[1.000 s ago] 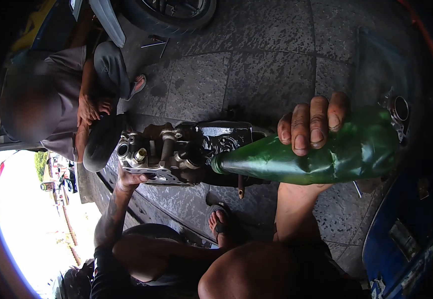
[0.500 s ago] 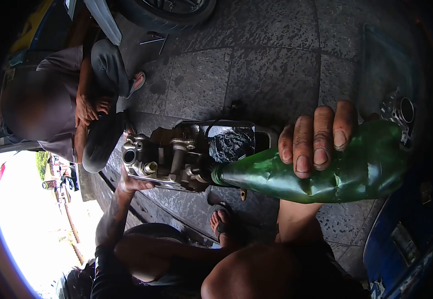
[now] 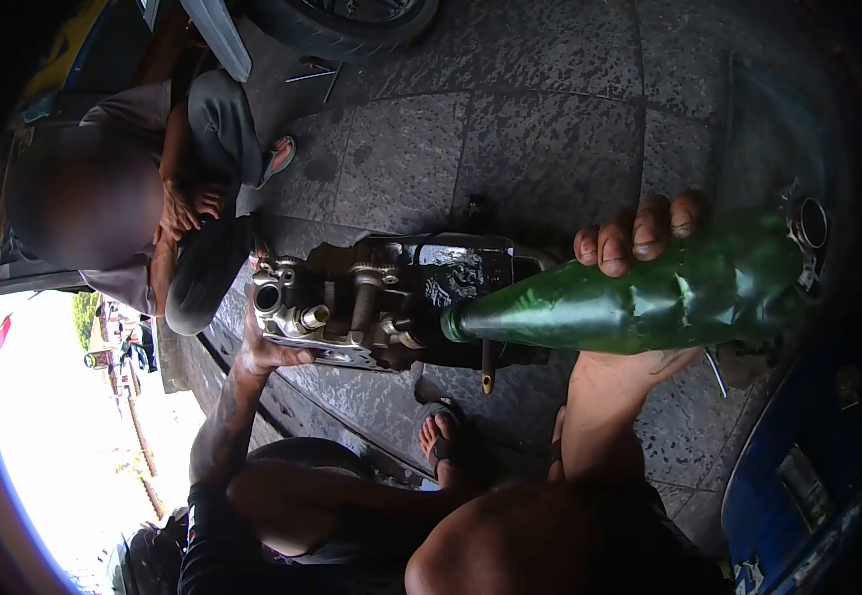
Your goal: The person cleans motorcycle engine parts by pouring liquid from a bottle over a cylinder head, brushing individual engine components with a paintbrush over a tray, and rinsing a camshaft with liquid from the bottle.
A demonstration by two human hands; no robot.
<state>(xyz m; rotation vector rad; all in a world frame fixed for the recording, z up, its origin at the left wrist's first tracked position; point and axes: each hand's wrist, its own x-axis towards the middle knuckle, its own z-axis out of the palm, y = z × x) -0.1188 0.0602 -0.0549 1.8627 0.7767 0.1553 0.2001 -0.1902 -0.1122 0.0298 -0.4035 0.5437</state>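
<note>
While holding the dented green bottle (image 3: 609, 312) nearly flat, partly over the dark pan (image 3: 525, 266), points its mouth at the engine part (image 3: 361, 307) (just beside; can't tell if touching). Grips bottle w/ R hand (image 3: 639, 238), fingers curled over far side. Clasps engine part's opposite end w/ L hand (image 3: 272, 347), thumb along near edge. Farther out, has ring-shaped metal part (image 3: 809, 223) past bottle's base, wheel (image 3: 351, 35) & seated person (image 3: 218, 129) on stone floor (image 3: 550, 139).

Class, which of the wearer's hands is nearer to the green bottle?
Right. The right hand grips the green bottle; the left hand holds a metal part beyond its mouth.
</note>
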